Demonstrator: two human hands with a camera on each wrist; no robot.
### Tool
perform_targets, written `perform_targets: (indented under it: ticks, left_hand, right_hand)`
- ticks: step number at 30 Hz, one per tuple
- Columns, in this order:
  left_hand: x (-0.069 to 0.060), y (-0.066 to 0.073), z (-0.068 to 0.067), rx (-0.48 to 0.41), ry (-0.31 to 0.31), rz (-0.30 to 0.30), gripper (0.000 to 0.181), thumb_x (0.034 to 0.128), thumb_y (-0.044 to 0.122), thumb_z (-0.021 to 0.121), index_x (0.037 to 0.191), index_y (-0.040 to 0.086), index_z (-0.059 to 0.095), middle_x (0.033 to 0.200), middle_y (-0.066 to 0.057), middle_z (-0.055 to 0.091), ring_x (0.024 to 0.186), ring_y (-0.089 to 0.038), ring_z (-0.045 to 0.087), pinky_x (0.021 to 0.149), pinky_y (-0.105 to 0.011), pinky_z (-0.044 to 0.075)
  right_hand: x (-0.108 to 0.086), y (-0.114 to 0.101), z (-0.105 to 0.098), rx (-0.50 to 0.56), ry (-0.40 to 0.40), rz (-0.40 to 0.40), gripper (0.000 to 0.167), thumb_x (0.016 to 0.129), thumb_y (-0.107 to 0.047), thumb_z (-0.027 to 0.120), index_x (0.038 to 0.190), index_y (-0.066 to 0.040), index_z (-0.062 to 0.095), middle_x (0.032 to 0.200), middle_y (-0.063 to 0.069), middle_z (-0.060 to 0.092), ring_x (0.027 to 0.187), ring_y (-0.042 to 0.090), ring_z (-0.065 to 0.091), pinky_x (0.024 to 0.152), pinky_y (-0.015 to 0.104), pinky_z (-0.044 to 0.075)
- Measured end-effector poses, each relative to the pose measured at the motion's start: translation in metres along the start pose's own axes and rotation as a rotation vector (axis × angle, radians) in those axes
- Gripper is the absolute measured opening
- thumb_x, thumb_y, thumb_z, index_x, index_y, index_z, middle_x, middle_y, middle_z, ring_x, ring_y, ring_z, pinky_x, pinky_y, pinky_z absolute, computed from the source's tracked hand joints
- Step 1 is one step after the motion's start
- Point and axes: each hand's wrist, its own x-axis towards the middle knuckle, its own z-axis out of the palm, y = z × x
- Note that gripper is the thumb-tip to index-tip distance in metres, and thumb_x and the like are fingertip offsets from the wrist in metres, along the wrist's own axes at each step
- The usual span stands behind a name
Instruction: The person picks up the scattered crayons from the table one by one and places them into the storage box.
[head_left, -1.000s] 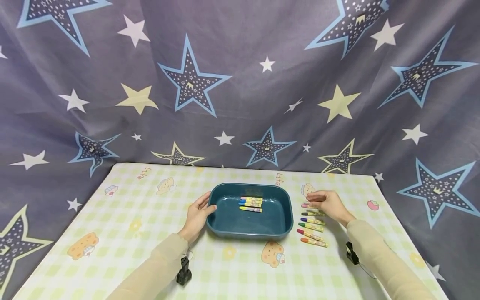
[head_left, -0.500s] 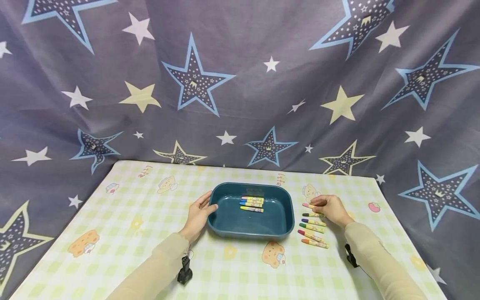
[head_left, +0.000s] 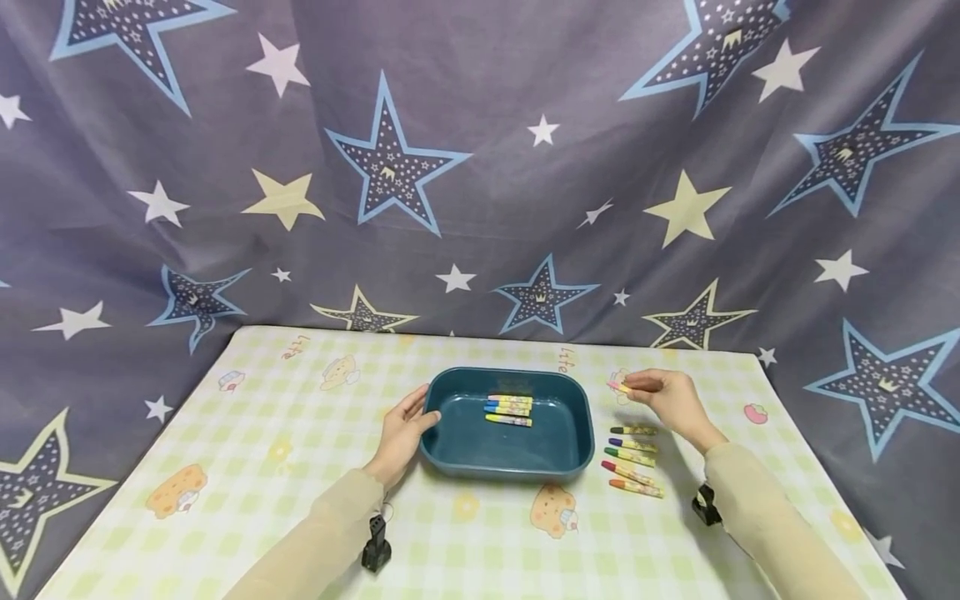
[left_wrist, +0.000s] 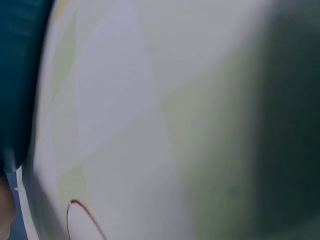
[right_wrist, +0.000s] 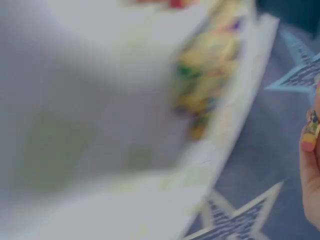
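A pink crayon (head_left: pixel 618 387) is pinched between the thumb and fingers of my right hand (head_left: pixel 666 402), raised above the table to the right of the bin. The crayon's pink end (right_wrist: pixel 308 145) also shows at the edge of the right wrist view. My left hand (head_left: pixel 402 432) grips the left wall of a dark teal plastic bin (head_left: pixel 504 472), thumb over the rim and fingers along the outside. Inside the bin lie several crayons, among them a blue one (head_left: pixel 507 409) and a yellow one (head_left: pixel 508 420). The left wrist view shows only the bin's side (left_wrist: pixel 17 85) and a sliver of hand.
Right of the bin, several crayons lie in a column: black (head_left: pixel 633 431), purple (head_left: pixel 632 445), green (head_left: pixel 630 456), red (head_left: pixel 627 472) and orange (head_left: pixel 636 488). A checked cloth (head_left: pixel 300 467) covers the table. Behind it hangs a grey star-patterned curtain (head_left: pixel 480 208).
My right hand has taken hold of the pink crayon at the top of the column and lifted it off the table. My left hand has stayed on the bin.
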Motion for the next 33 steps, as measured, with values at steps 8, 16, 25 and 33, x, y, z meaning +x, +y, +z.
perform_targets:
  ticks: [8,16,25,33]
  left_hand:
    - [0.002,-0.001,-0.001,-0.004,0.011,-0.001,0.057,0.0841,0.006,0.06,0.137,0.012,0.042,0.139,-0.011,0.042,0.133,-0.026,0.034,0.11,-0.035,0.033]
    - [0.002,-0.002,0.001,-0.011,0.007,0.0,0.057,0.084,0.005,0.059,0.137,0.01,0.042,0.14,-0.013,0.042,0.133,-0.027,0.034,0.111,-0.036,0.031]
    - [0.002,0.0,0.001,-0.022,-0.003,0.013,0.057,0.0851,0.005,0.059,0.138,0.01,0.04,0.142,-0.012,0.04,0.135,-0.027,0.031,0.112,-0.036,0.029]
    - [-0.001,-0.001,0.001,-0.026,-0.004,0.019,0.057,0.0849,0.004,0.058,0.139,0.008,0.04,0.142,-0.015,0.038,0.135,-0.029,0.03,0.112,-0.038,0.029]
  right_hand:
    - [0.012,-0.067,0.036,0.102,-0.034,-0.085,0.022,0.078,-0.005,0.07,0.1,-0.002,0.07,0.097,0.015,0.07,0.086,0.025,0.068,0.067,0.024,0.057]
    - [0.013,-0.093,0.098,0.142,-0.174,-0.104,0.021,0.078,-0.002,0.069,0.098,-0.005,0.071,0.091,0.011,0.071,0.084,0.021,0.068,0.068,0.022,0.056]
    - [0.018,-0.091,0.132,0.197,-0.152,-0.024,0.021,0.072,0.001,0.072,0.093,-0.006,0.072,0.084,0.009,0.071,0.076,0.019,0.067,0.061,0.022,0.056]
    - [0.017,-0.085,0.143,0.173,-0.22,0.003,0.02,0.07,0.001,0.074,0.089,-0.004,0.072,0.082,0.01,0.071,0.077,0.019,0.067,0.065,0.024,0.056]
